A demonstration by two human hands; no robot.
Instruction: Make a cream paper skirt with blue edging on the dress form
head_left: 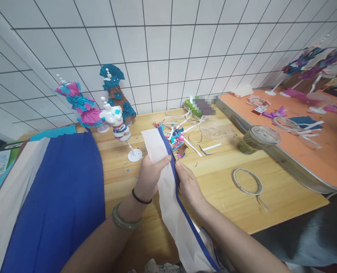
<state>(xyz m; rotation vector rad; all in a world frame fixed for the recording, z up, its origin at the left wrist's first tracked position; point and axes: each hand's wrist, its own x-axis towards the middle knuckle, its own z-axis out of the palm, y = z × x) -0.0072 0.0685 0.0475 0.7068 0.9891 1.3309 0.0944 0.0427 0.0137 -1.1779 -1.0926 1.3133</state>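
The white crepe-like strip point(168, 197) with blue edging point(189, 220) extends above the wooden table point(214, 212), between the hands and toward the worker's body. The left hand point(151, 172) pinches it, thumb on top. The right hand point(188, 184) grips what appear to be dark scissors point(173, 155) at the edging; blade opening cannot be determined. Even tension and blades parallel to the edging should favor a straight cut. Paper scraps point(177, 137) lie just beside the strip's far end.

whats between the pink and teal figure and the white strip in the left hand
In the head view, a small white figure on a round base stands between the pink and teal figure and the white strip in the left hand.
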